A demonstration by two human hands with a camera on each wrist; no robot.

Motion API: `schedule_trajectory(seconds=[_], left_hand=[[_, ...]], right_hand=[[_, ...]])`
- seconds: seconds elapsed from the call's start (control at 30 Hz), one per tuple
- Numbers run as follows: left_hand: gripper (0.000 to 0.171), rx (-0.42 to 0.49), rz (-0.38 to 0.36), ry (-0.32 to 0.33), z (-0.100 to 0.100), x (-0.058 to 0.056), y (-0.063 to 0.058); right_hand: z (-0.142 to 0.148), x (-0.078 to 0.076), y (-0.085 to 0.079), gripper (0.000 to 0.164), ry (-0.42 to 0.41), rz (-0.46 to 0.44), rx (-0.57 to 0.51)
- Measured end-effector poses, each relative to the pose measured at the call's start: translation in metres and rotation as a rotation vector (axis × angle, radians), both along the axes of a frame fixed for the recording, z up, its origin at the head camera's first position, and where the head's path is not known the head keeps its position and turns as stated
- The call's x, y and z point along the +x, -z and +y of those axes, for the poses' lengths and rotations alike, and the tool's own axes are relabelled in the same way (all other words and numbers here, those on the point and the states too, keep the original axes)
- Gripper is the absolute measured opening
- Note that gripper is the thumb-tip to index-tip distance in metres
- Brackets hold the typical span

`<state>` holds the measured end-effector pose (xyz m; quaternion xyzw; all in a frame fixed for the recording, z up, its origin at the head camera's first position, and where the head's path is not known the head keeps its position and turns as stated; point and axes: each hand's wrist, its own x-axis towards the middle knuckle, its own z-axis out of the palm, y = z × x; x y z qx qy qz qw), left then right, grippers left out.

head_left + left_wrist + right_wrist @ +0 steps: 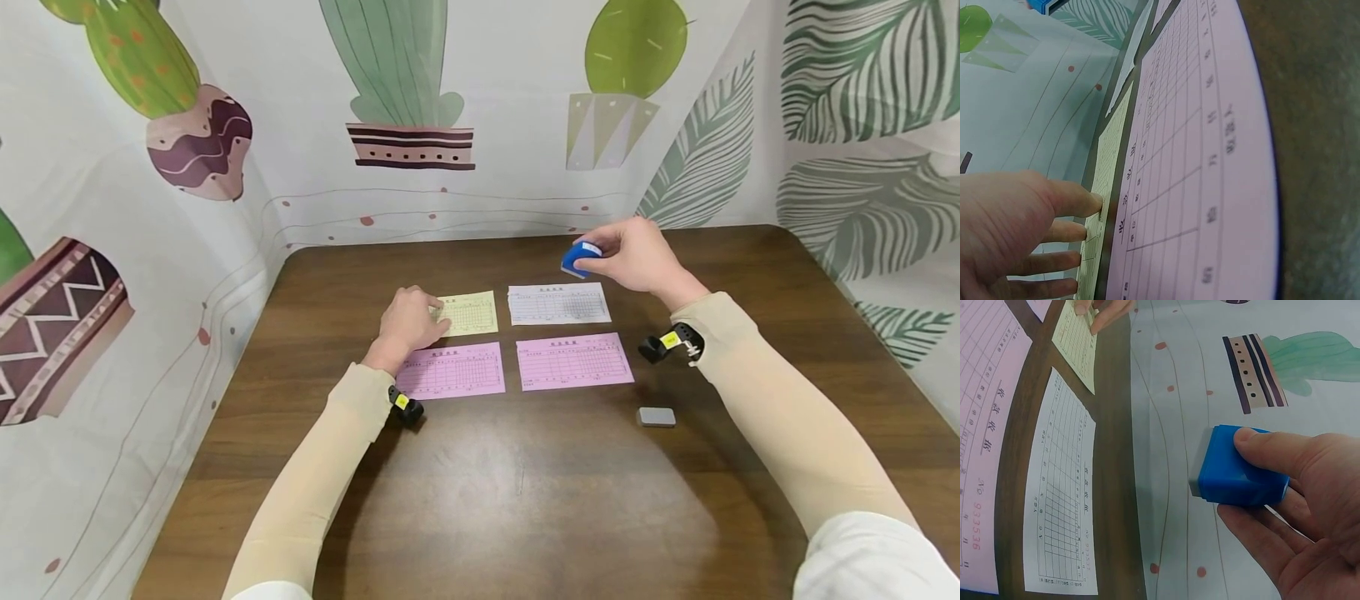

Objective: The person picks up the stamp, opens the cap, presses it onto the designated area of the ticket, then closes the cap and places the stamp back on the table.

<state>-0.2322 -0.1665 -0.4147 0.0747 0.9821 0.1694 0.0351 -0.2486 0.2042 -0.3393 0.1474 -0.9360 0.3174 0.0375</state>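
Observation:
My right hand (pixel 637 257) holds a blue hand stamp (pixel 581 259) between thumb and fingers, up off the table, behind the white receipt slip (pixel 558 305). In the right wrist view the stamp (pixel 1241 467) shows a glossy blue body with a grey edge at its far end. My left hand (pixel 408 321) rests its fingertips on the yellow receipt slip (pixel 474 313), fingers spread and holding nothing. In the left wrist view the thumb and fingers (pixel 1072 199) touch that slip. Two pink slips lie nearer, one at left (pixel 453 372), one at right (pixel 574 362).
A small grey rectangular piece (pixel 657 417) lies on the brown wooden table (pixel 517 492), in front of the right pink slip. A cloth with cactus and leaf prints (pixel 517 83) hangs behind the table and at its sides.

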Motion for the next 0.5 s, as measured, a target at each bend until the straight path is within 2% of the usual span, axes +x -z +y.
schedule_trajectory(seconds=[0.3,0.5], left_hand=[[0.042,-0.018,0.001,0.026,0.001,-0.001,-0.002],[0.042,-0.006,-0.001,0.008,0.000,0.000,-0.001]], right_hand=[[0.009,0.001,0.000,0.041,0.020,0.010,-0.014],[0.011,0.002,0.000,0.042,0.029,0.008,-0.022]])
